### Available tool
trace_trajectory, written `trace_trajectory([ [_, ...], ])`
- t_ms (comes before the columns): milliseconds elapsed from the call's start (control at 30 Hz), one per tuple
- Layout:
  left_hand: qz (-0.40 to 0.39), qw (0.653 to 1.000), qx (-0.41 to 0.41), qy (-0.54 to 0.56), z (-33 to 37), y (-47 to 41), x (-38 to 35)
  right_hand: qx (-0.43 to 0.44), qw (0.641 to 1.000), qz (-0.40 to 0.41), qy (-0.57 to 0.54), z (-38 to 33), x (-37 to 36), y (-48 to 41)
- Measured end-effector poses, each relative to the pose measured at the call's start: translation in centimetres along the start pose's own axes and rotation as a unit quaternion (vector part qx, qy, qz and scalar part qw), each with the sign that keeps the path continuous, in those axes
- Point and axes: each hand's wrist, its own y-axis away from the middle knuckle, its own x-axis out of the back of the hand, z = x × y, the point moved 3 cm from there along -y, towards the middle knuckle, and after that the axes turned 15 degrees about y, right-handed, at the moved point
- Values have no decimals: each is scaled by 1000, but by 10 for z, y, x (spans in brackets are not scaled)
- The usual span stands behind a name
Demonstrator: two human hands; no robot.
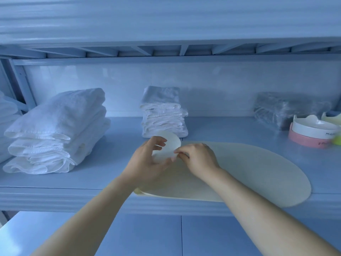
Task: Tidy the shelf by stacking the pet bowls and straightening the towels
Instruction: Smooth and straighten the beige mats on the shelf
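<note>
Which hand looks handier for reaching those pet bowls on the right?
Probably the right hand. It is nearer the stacked pet bowls at the shelf's right end and only pinches the small disc's edge; the left hand grips most of it.

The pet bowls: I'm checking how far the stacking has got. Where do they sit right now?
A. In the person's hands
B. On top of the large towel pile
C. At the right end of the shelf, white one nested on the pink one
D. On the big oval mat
C: the white bowl sits nested on the pink bowl at the right end of the shelf, clear of the oval mat.
</note>
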Motion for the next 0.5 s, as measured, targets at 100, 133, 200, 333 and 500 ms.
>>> trace_trajectory([
  [100,-38,998,28,-34,2,-5,-10,-26,999,-23,22,41,15,13],
  [133,-56,997,38,-40,1,-7,-16,-36,999,-25,30,55,21,19],
  [200,-98,992,68,-39,1,-12,-34,-51,997,-23,46,82,34,30],
  [333,-165,982,90,6,15,-19,-80,-81,993,-24,80,134,56,55],
  [500,-244,968,60,13,40,-29,-136,-139,984,-43,104,192,70,87],
])
